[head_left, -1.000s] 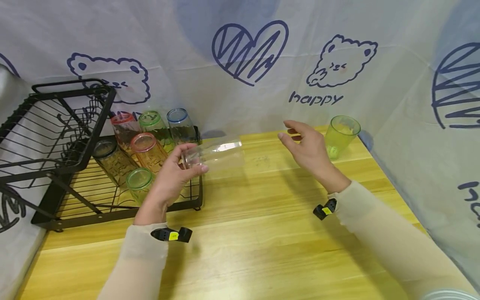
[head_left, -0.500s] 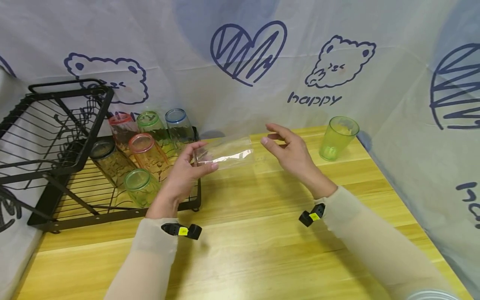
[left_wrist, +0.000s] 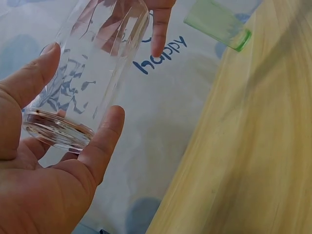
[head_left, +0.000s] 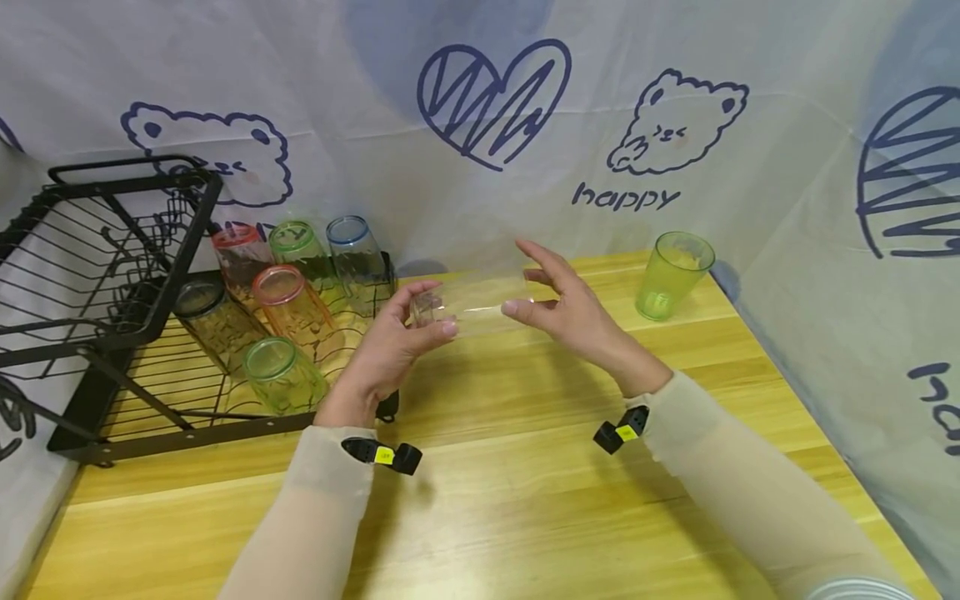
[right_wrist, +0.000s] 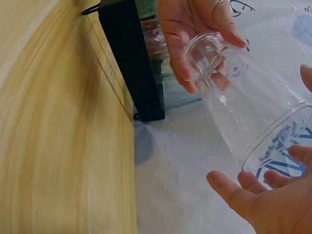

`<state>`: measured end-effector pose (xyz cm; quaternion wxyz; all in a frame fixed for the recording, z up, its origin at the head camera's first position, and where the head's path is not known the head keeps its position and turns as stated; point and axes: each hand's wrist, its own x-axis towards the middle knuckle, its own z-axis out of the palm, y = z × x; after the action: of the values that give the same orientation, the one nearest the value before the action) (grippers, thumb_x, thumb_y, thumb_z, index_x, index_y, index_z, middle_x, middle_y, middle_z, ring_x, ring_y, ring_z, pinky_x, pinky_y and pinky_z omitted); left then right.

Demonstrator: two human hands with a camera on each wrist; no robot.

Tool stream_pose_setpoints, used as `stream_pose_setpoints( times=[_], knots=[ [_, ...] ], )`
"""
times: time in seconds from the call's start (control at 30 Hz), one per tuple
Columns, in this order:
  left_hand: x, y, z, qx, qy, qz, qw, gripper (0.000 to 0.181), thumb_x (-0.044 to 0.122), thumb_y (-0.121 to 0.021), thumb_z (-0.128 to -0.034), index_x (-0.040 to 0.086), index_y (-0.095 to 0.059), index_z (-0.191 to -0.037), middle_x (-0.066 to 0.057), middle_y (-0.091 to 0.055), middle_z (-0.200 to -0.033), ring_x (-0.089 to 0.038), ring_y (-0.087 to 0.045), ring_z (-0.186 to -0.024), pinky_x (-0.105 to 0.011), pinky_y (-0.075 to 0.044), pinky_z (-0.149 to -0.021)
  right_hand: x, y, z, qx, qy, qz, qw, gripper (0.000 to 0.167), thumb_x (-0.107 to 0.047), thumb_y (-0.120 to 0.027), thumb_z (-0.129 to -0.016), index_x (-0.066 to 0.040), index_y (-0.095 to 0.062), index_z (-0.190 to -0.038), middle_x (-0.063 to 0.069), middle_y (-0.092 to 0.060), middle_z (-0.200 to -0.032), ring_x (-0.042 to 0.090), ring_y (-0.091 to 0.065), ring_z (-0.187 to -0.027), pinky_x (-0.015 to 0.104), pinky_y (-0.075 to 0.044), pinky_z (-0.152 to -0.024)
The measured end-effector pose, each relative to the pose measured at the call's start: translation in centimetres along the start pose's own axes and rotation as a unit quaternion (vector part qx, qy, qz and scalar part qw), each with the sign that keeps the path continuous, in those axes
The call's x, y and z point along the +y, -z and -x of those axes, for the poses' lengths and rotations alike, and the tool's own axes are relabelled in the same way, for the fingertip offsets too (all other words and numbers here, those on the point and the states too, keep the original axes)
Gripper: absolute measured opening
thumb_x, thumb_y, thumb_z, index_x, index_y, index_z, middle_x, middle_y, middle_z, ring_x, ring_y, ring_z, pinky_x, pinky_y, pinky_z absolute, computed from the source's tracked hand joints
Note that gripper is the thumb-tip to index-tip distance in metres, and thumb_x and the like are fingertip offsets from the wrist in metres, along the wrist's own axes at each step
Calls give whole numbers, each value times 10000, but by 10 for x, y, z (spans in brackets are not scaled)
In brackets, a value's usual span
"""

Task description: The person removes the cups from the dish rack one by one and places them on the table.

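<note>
Mid-frame, above the surface (head_left: 487, 492): clear glass (head_left: 480, 304), held sideways.
Left hand (head_left: 393, 342) grips its base end; right hand (head_left: 581, 321), fingers spread, at rim, contact unclear. Six glasses (head_left: 300, 321) in rack (head_left: 225, 431), left; green tumbler (head_left: 675, 275), right, unracked.

On the pale cloth backdrop (head_left: 480, 208), above and to the right of the clear glass (head_left: 480, 310), the word "happy" (head_left: 626, 197) stands in dark blue handwriting. Far to the glass's right, "ha" (head_left: 936, 400) shows at the picture's edge; left of it, lettering on the cloth is mostly hidden. Yellow labels (head_left: 384, 456) on the wrist straps, below the glass, are too small to read.
</note>
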<state>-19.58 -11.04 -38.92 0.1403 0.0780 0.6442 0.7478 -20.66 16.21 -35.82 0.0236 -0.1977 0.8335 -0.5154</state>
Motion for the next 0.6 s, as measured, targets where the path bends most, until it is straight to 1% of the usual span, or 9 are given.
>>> stream_pose_setpoints(
  times=[0.13,0.27,0.37,0.47,0.53,0.6],
  knots=[
    [-2,-1,0,-2,129,44,9999,661,-29,-699,-981,157,-425,-1554,-88,-478,-1453,-178,-667,-1133,-311,-599,-966,-3,1,1,-163,-59,-193,9997,890,-286,-783,-970,-345,-253,-1682,0,-222,-1747,325,-373,-1542,553,-479,-1154],
    [-2,-1,0,-20,187,68,9998,650,-18,-693,-990,166,-426,-1554,-102,-465,-1486,-196,-657,-1170,-362,-588,-1015,-4,1,2,-341,-114,-433,9984,905,-255,-790,-960,-364,-249,-1677,-1,-208,-1744,328,-356,-1544,562,-466,-1163],
    [-3,-2,0,-63,200,160,9997,630,-19,-681,-998,165,-428,-1546,-97,-466,-1489,-204,-653,-1183,-440,-557,-1080,-4,1,1,-443,-147,-570,9973,909,-225,-791,-955,-356,-252,-1676,11,-212,-1734,327,-368,-1535,557,-481,-1149],
    [-3,-3,0,-124,194,284,9993,608,-33,-665,-1004,156,-430,-1533,-75,-479,-1462,-197,-656,-1165,-497,-519,-1122,-3,1,0,-524,-183,-668,9962,908,-195,-794,-950,-340,-264,-1674,14,-231,-1719,316,-404,-1511,529,-524,-1108],
    [-3,-4,0,-145,191,363,9991,595,-43,-655,-1006,149,-432,-1523,-66,-489,-1443,-190,-660,-1146,-511,-509,-1130,-2,0,-1,-550,-183,-691,9959,900,-181,-795,-947,-326,-277,-1670,23,-252,-1707,315,-429,-1491,509,-551,-1077],
    [-4,-4,0,-146,193,415,9988,587,-50,-652,-1005,145,-437,-1515,-62,-499,-1427,-183,-666,-1123,-497,-520,-1120,-1,0,-1,-559,-167,-659,9961,885,-176,-794,-946,-310,-294,-1665,45,-274,-1696,321,-449,-1472,492,-570,-1050]
  ],
)
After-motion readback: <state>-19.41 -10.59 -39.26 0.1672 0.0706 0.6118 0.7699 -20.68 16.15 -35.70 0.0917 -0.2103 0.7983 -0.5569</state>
